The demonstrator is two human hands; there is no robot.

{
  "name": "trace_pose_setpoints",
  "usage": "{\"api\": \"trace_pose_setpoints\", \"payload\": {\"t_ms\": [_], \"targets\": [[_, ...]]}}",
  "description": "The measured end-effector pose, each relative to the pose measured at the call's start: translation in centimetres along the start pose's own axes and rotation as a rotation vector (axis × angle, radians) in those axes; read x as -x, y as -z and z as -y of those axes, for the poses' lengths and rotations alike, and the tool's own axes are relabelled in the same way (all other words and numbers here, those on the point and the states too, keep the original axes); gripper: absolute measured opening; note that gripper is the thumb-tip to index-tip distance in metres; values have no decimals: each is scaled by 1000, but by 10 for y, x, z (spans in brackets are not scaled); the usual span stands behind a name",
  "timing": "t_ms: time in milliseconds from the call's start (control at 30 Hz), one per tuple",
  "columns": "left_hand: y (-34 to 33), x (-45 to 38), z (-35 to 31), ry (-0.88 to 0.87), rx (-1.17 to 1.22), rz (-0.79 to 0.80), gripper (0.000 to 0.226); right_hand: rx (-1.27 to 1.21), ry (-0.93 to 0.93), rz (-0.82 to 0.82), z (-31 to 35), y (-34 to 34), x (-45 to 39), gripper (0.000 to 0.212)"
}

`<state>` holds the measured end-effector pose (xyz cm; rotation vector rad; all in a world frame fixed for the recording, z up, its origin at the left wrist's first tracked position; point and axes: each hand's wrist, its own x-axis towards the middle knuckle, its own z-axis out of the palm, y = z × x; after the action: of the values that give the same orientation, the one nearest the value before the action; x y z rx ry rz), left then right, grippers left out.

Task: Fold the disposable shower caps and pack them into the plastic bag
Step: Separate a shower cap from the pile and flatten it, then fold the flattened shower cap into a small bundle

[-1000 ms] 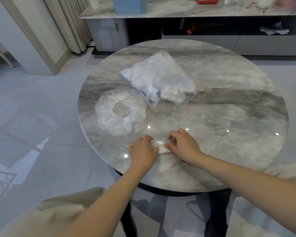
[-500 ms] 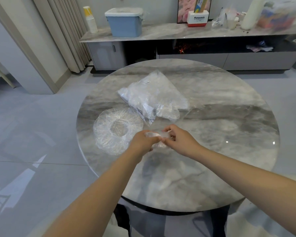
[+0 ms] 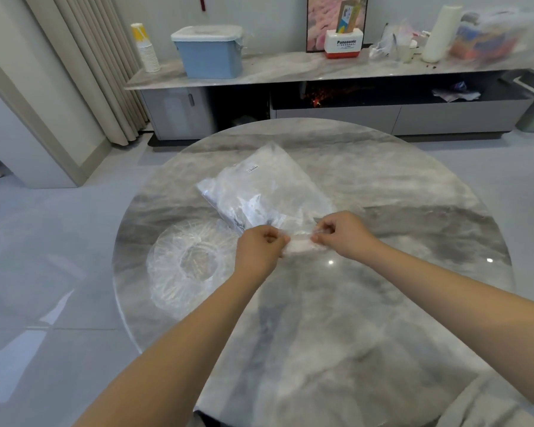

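Note:
A folded clear shower cap (image 3: 299,245) stretches as a narrow strip between my two hands above the round marble table (image 3: 383,303). My left hand (image 3: 261,251) pinches its left end and my right hand (image 3: 341,237) pinches its right end. Just beyond the hands lies the clear plastic bag (image 3: 259,192) with folded caps inside, its mouth near my right hand. An unfolded shower cap (image 3: 188,266) lies spread in a ring on the table to the left of my left hand.
The table's near edge runs below my forearms. Behind the table stands a long low cabinet (image 3: 321,72) with a blue storage box (image 3: 210,52), a stack of paper cups (image 3: 145,47) and other items. Curtains hang at the back left.
Both hands lifted the folded cap off the table near the front edge and carried it forward toward the bag, now pulling it out longer between them. The head view has tilted up.

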<state>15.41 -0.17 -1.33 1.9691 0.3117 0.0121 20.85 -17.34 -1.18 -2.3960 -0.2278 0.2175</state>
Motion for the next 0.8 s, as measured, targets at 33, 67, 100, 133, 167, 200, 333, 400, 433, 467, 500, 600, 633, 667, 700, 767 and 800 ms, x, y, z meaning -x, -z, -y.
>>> {"api": "trace_pose_setpoints", "payload": {"t_ms": [33,67,100,133,167,200,333,400,433,467,500,600,633,667,700,767,800], "targets": [[0,-3,1,-42,-73,-44,5,32,-23,-12,-4,3,-5,20],[-1,-9,3,-86,-167,-89,7,56,-44,-12,-8,6,-12,23],[-1,-11,6,-133,-281,-133,12,71,-62,-1,-10,7,-17,29],[-3,-16,8,-175,-395,-165,19,81,-78,12,-13,6,-23,36],[-5,-21,12,-209,-487,-186,29,87,-85,27,-14,4,-28,41],[-7,-25,15,-233,-559,-196,38,96,-87,42,-14,0,-32,43],[-17,-38,26,-333,-717,-246,43,127,-78,64,-11,-23,-45,37],[-19,-44,30,-375,-720,-290,32,122,-45,79,-10,-32,-49,27],[-20,-46,31,-385,-716,-304,26,114,-25,80,-10,-36,-51,19],[-21,-49,33,-401,-713,-315,21,106,-6,70,-12,-40,-53,17],[-22,-50,34,-415,-711,-318,17,95,4,54,-13,-43,-54,19],[-25,-53,40,-413,-700,-299,20,60,6,-5,-18,-52,-59,22],[-26,-52,39,-387,-689,-283,25,55,0,-19,-20,-55,-61,21],[-27,-53,41,-358,-681,-269,32,59,-6,-31,-22,-57,-64,20],[-26,-53,41,-331,-676,-258,38,68,-14,-44,-23,-59,-67,17],[-26,-54,43,-294,-680,-241,45,71,-38,-94,-24,-61,-72,15],[-25,-54,44,-274,-688,-234,46,54,-54,-127,-24,-61,-74,16]]}}
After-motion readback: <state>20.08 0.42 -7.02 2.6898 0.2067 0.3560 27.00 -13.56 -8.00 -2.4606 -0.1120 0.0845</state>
